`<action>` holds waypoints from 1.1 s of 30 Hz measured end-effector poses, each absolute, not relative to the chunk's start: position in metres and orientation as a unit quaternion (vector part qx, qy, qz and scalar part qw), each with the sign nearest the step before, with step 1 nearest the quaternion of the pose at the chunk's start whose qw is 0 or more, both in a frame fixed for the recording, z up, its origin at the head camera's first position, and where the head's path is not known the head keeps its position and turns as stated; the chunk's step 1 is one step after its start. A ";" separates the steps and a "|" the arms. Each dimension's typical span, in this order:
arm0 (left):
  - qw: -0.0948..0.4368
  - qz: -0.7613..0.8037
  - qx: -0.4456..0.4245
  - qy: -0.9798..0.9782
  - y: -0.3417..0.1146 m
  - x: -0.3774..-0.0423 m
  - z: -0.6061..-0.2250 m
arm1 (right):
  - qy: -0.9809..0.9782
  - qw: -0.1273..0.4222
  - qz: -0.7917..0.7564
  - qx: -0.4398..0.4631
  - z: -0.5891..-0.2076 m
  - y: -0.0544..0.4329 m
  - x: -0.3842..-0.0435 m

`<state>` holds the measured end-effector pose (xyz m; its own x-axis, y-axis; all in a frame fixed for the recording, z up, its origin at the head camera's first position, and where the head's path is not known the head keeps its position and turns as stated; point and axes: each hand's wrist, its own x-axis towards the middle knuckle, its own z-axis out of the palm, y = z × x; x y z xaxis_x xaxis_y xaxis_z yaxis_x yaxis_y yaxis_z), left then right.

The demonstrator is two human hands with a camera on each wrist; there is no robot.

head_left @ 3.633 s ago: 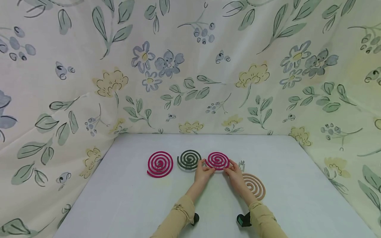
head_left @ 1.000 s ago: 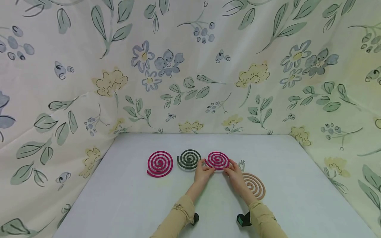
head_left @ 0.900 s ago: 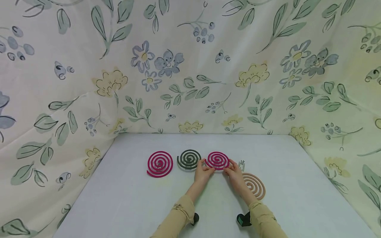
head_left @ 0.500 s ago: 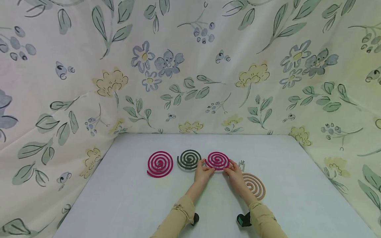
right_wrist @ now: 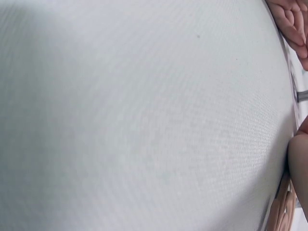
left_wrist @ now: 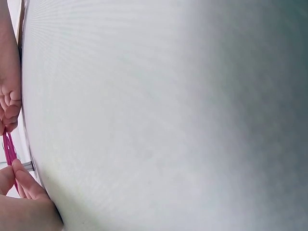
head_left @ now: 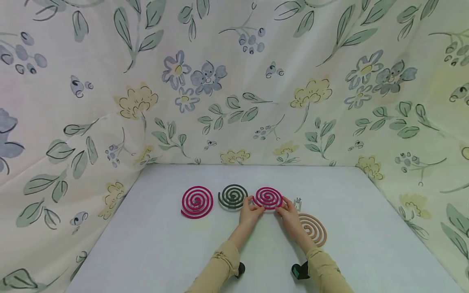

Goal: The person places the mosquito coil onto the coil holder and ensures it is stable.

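Note:
My left hand [head_left: 250, 213] and right hand [head_left: 289, 215] pinch opposite sides of a pink mosquito coil [head_left: 268, 197], thumbs at its near rim. The left wrist view shows this pink coil [left_wrist: 9, 150] edge-on between the fingertips, with a bit of grey stand below it. Left of it lies a dark green mosquito coil [head_left: 233, 196], its right rim close to my left fingers. Another pink coil [head_left: 197, 201] sits farther left. Under my right forearm a tan coil [head_left: 307, 230] is partly hidden. Just right of my right hand stands a small clear holder [head_left: 297, 204].
Everything is on a white table [head_left: 154, 244] with a floral cloth [head_left: 234, 101] hanging behind and at its sides. Black wrist-worn devices [head_left: 300, 270] show beside the sleeves. The tan coil [right_wrist: 285, 211] also appears low in the right wrist view.

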<state>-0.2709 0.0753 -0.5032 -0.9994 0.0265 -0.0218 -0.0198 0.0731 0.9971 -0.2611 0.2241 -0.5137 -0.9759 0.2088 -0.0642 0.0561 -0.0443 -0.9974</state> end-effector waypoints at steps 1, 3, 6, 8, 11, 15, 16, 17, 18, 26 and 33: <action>0.018 0.681 0.002 0.732 0.075 -0.271 -0.503 | -0.691 0.055 0.715 -0.096 -0.514 0.224 -0.261; 0.018 0.683 0.003 0.731 0.075 -0.271 -0.503 | -0.693 0.057 0.712 -0.097 -0.514 0.224 -0.261; 0.016 0.684 0.007 0.729 0.076 -0.270 -0.503 | -0.691 0.059 0.714 -0.097 -0.515 0.224 -0.261; 0.013 0.686 0.009 0.728 0.076 -0.270 -0.503 | -0.688 0.059 0.716 -0.097 -0.515 0.224 -0.261; 0.010 0.685 0.011 0.728 0.076 -0.270 -0.503 | -0.685 0.058 0.720 -0.100 -0.516 0.224 -0.262; 0.009 0.683 0.009 0.730 0.076 -0.271 -0.504 | -0.685 0.058 0.719 -0.102 -0.516 0.224 -0.262; 0.009 0.682 0.009 0.732 0.076 -0.271 -0.505 | -0.685 0.059 0.719 -0.102 -0.516 0.224 -0.262; 0.009 0.681 0.009 0.732 0.076 -0.271 -0.505 | -0.685 0.060 0.719 -0.102 -0.515 0.223 -0.262; 0.008 0.681 0.008 0.732 0.076 -0.271 -0.505 | -0.685 0.061 0.719 -0.100 -0.515 0.223 -0.262; 0.011 0.684 0.002 0.730 0.076 -0.272 -0.506 | -0.682 0.061 0.723 -0.089 -0.513 0.224 -0.261; 0.010 0.687 0.005 0.727 0.076 -0.272 -0.506 | -0.680 0.057 0.724 -0.099 -0.516 0.223 -0.262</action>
